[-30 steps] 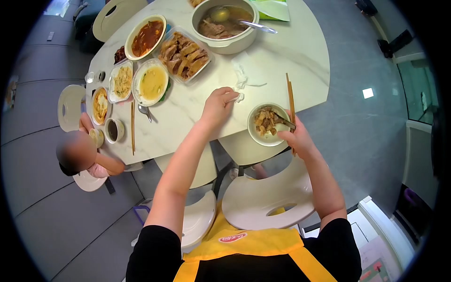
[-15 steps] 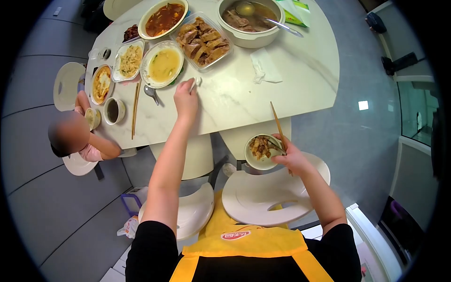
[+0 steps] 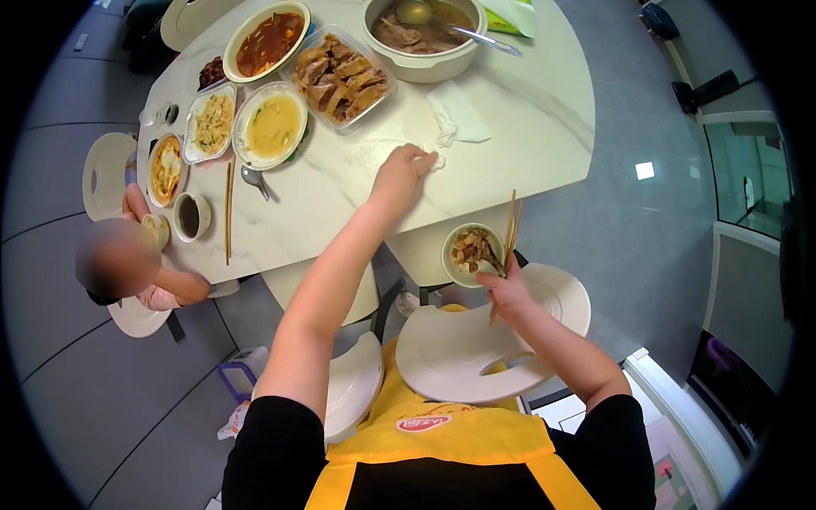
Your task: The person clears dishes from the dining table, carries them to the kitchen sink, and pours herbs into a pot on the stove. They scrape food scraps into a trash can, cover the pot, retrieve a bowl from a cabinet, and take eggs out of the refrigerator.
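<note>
My left hand [image 3: 399, 185] is closed on a small crumpled white tissue [image 3: 437, 161], pressed to the tabletop near the front edge. Beyond it lies a larger flattened tissue [image 3: 463, 119]. My right hand [image 3: 510, 293] grips a small white bowl [image 3: 453, 274] just off the table's edge, above a chair. Brown food scraps [image 3: 470, 246] fill part of the bowl. Wooden chopsticks [image 3: 512, 223] are pinched in the same hand, along with a dark utensil whose kind I cannot make out.
On the marble-look table [image 3: 544, 127] stand a soup pot with a ladle [image 3: 425, 66], a plastic tray of meat [image 3: 340, 78], a bowl of yellow soup [image 3: 274, 126] and several other dishes. A seated person [image 3: 161, 285] is at the left. White chairs [image 3: 459, 357] stand before me.
My left hand has slid right along the table with the tissue, from beside the yellow soup toward the flattened tissue. The right hand still holds the bowl, chopsticks now more upright.
</note>
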Tool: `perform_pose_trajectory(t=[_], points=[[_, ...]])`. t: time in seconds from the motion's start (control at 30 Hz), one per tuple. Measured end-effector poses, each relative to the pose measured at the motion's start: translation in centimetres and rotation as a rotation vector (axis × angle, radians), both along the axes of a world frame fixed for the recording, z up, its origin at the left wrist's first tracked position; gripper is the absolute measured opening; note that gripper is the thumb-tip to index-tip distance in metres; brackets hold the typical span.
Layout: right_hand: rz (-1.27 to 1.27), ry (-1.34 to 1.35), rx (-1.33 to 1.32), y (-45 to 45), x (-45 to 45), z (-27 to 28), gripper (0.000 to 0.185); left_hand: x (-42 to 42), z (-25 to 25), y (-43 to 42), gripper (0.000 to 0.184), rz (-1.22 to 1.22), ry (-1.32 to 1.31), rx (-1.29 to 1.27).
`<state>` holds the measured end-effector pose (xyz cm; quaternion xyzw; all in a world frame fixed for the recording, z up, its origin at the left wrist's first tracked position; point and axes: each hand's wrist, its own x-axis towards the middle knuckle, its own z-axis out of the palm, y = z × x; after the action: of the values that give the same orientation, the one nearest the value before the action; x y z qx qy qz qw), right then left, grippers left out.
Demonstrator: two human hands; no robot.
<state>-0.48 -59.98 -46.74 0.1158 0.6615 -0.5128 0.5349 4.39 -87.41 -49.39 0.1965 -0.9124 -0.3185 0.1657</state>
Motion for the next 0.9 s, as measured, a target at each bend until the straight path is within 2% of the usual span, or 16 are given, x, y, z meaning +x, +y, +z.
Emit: perform_pose_trajectory(t=[0.1,0.2,0.3,0.37,0.47,0.5,0.57,0.6,0.67,0.7,0.77,0.9], points=[[-0.130,0.029,-0.098,-0.7,1.0,-2.1,0.072,1.0,-0.3,2.1,0.033,-0.038,0.000,-0.076],[-0.211,0.043,0.021,-1.6,2.8,-4.0,0.069,2.0,0.0,4.5,0.038,-0.007,0.007,-0.065],[-0.210,0.017,-0.018,-2.5,4.2,-4.1,0.065,3.2,0.2,6.8,0.041,-0.001,-0.031,-0.035],[-0.241,-0.045,-0.033,-3.0,4.2,-3.7,0.063,3.7,0.6,8.3,0.042,0.019,-0.038,0.005],[-0.209,-0.080,-0.087,-3.0,4.5,-5.1,0.062,4.3,0.7,9.9,0.031,0.110,-0.048,0.264],[-0.211,-0.079,-0.088,-3.0,4.4,-5.3,0.062,4.6,0.4,10.4,0.031,0.109,-0.047,0.263],[-0.191,-0.074,-0.133,-2.7,4.3,-5.6,0.061,5.3,-0.3,11.4,0.028,0.228,0.025,0.640],[-0.191,-0.076,-0.135,-2.6,4.2,-5.5,0.061,5.4,0.2,11.4,0.028,0.229,0.024,0.639],[-0.125,-0.078,-0.096,-2.5,4.2,-5.3,0.062,5.8,1.2,11.4,0.028,0.481,0.134,1.569],[-0.123,-0.079,-0.099,-2.5,4.2,-4.9,0.062,6.1,1.6,11.3,0.028,0.483,0.135,1.566],[-0.134,-0.095,-0.111,-2.6,4.3,-4.3,0.063,6.9,2.3,11.0,0.031,0.498,0.259,1.822],[-0.133,-0.107,-0.125,-2.5,4.4,-4.5,0.064,8.8,2.0,9.7,0.033,0.469,0.370,1.954]])
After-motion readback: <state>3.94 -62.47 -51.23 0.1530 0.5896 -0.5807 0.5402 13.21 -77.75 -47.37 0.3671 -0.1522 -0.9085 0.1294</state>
